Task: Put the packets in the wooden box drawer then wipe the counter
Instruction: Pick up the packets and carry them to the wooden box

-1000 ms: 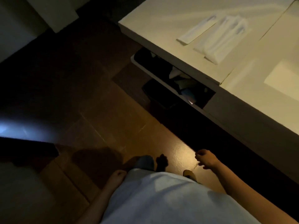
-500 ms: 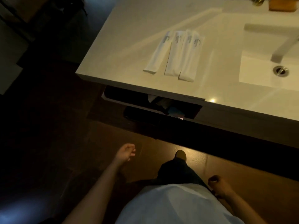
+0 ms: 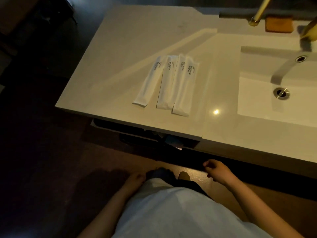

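Note:
Several long white packets [image 3: 169, 84] printed "BRUSHING TEETH" lie side by side on the pale counter [image 3: 120, 62], near its front edge. Under the counter a dark drawer [image 3: 133, 133] stands partly pulled out, with some dim items inside. My right hand [image 3: 217, 171] hangs below the counter's front edge, fingers loosely curled, holding nothing. My left hand [image 3: 133, 180] is low beside my body, fingers curled, also holding nothing. Both hands are well below and apart from the packets.
A white sink basin [image 3: 257, 103] with a drain [image 3: 281, 93] and a spout's shadow is set into the counter at right. A brass tap [image 3: 259, 12] and an orange-brown block [image 3: 278, 24] stand at the back right. Dark floor lies to the left.
The view has come closer and squarer to the counter. My left hand has dropped back beside my body, and my right hand has risen toward the counter's front edge.

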The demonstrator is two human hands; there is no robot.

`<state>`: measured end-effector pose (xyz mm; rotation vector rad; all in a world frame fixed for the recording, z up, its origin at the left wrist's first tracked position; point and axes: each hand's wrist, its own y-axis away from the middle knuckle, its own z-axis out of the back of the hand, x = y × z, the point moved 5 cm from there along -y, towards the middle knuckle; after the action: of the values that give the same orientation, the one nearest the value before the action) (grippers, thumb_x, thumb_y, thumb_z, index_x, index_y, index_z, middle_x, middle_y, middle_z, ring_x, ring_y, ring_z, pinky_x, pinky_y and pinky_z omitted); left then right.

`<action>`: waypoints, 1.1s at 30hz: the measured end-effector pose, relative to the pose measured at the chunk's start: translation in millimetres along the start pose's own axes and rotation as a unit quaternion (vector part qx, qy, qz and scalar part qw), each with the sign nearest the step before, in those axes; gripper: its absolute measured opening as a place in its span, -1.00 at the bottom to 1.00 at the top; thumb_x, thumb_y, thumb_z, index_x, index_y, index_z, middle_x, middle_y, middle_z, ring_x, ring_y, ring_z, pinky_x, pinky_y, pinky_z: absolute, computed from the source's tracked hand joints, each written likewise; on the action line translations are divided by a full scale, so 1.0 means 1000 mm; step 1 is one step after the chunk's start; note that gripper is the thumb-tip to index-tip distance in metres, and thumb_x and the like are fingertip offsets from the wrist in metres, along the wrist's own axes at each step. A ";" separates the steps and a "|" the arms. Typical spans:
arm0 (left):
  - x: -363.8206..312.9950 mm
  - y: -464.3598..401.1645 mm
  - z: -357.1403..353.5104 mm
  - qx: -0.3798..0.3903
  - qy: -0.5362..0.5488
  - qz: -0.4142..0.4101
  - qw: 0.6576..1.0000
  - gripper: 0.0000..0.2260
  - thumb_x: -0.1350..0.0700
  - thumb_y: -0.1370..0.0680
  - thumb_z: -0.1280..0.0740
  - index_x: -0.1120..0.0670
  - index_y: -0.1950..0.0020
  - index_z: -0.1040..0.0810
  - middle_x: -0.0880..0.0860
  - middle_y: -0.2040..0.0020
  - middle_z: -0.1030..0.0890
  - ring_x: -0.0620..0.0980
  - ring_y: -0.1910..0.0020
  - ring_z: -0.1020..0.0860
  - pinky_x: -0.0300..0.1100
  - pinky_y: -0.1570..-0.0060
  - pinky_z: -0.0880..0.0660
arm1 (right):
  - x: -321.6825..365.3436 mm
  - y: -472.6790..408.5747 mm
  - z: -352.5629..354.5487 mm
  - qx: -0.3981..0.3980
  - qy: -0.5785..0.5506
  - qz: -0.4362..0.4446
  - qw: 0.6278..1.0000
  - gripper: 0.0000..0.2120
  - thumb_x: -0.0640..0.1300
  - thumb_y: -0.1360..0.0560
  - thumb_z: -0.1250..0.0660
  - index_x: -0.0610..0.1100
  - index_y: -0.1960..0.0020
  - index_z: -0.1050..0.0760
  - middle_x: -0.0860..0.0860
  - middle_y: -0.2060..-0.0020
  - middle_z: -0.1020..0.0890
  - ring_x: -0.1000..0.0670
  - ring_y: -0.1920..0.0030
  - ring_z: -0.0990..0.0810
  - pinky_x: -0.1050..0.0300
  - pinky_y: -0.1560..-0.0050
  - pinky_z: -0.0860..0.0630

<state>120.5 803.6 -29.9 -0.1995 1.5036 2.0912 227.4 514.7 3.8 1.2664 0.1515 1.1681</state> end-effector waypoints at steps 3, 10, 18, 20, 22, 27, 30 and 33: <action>-0.030 0.001 0.012 0.032 -0.041 -0.051 0.997 -0.87 0.10 -0.59 -0.20 -0.02 -0.02 -0.54 0.03 -0.10 -0.56 -0.04 -0.13 -0.48 -0.29 -0.06 -0.35 | 0.037 0.025 0.010 0.011 0.019 0.051 0.998 -0.83 -0.17 -0.53 -0.26 0.00 -0.09 -0.46 -0.03 0.00 -0.60 -0.05 -0.02 -0.59 0.22 0.09 -0.45; -0.153 0.062 0.070 0.024 -0.103 -0.295 0.949 -0.77 0.12 -0.55 -0.25 0.00 -0.21 -0.48 -0.13 -0.01 -0.55 -0.43 0.06 -0.52 -0.55 0.06 -0.39 | 0.140 0.099 0.038 -0.092 0.045 0.204 0.974 -0.74 -0.05 -0.51 -0.28 0.18 -0.17 -0.41 0.21 0.04 -0.56 0.22 0.05 -0.53 0.33 0.09 -0.48; -0.270 0.057 0.134 -0.222 -0.210 -0.446 0.841 -0.65 0.00 -0.55 -0.23 0.00 -0.34 -0.39 -0.01 -0.34 -0.42 -0.03 -0.31 -0.40 -0.11 -0.29 -0.40 | 0.229 0.053 0.068 -0.328 0.177 0.291 0.881 -0.60 -0.08 -0.49 -0.29 -0.09 -0.32 -0.41 -0.13 -0.33 -0.43 -0.12 -0.33 -0.37 0.07 -0.20 -0.38; -0.283 0.030 0.136 -0.254 -0.296 -0.385 0.837 -0.55 -0.10 -0.55 -0.19 -0.04 -0.41 -0.27 0.03 -0.49 -0.23 0.06 -0.45 -0.23 0.08 -0.39 -0.27 | 0.242 0.029 0.070 -0.354 0.226 0.265 0.868 -0.54 -0.04 -0.48 -0.30 -0.09 -0.36 -0.36 -0.19 -0.40 -0.35 -0.20 -0.39 -0.30 -0.12 -0.26 -0.38; -0.290 0.005 0.133 -0.245 -0.343 -0.319 0.849 -0.46 -0.23 -0.52 -0.13 -0.09 -0.45 -0.13 0.05 -0.54 -0.09 0.13 -0.51 -0.09 0.17 -0.40 -0.17 | 0.248 0.004 0.069 -0.343 0.269 0.214 0.874 -0.47 0.06 -0.51 -0.23 -0.05 -0.43 -0.23 -0.17 -0.48 -0.20 -0.20 -0.45 -0.17 -0.16 -0.33 -0.30; -0.294 -0.018 0.112 -0.188 -0.385 -0.253 0.867 -0.26 -0.35 -0.45 -0.12 -0.03 -0.51 -0.01 0.14 -0.55 -0.04 0.18 -0.51 -0.03 0.16 -0.41 -0.13 | 0.244 -0.027 0.062 -0.320 0.307 0.130 0.887 -0.41 0.14 -0.48 -0.22 -0.07 -0.41 -0.16 -0.18 -0.42 -0.22 -0.20 -0.37 -0.25 -0.13 -0.25 -0.36; -0.295 -0.015 0.102 -0.182 -0.398 -0.273 0.856 -0.19 -0.35 -0.42 -0.19 0.03 -0.51 -0.01 0.18 -0.52 -0.08 0.18 -0.50 -0.05 0.10 -0.42 -0.13 | 0.244 -0.028 0.058 -0.318 0.286 0.128 0.895 -0.44 0.08 -0.48 -0.25 -0.09 -0.39 -0.19 -0.16 -0.36 -0.29 -0.19 -0.29 -0.32 -0.12 -0.18 -0.38; -0.295 -0.008 0.094 -0.175 -0.362 -0.329 0.854 -0.28 -0.22 -0.45 -0.24 0.05 -0.50 -0.07 0.16 -0.46 -0.19 0.15 -0.45 -0.14 0.04 -0.38 -0.20 | 0.247 -0.025 0.056 -0.316 0.195 0.180 0.911 -0.55 -0.03 -0.52 -0.20 -0.11 -0.37 -0.27 -0.13 -0.32 -0.38 -0.19 -0.27 -0.37 -0.10 -0.17 -0.37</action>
<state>389.4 788.8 122.3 -0.0305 0.4888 1.5687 393.4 664.9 124.4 0.4847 -0.1716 1.6165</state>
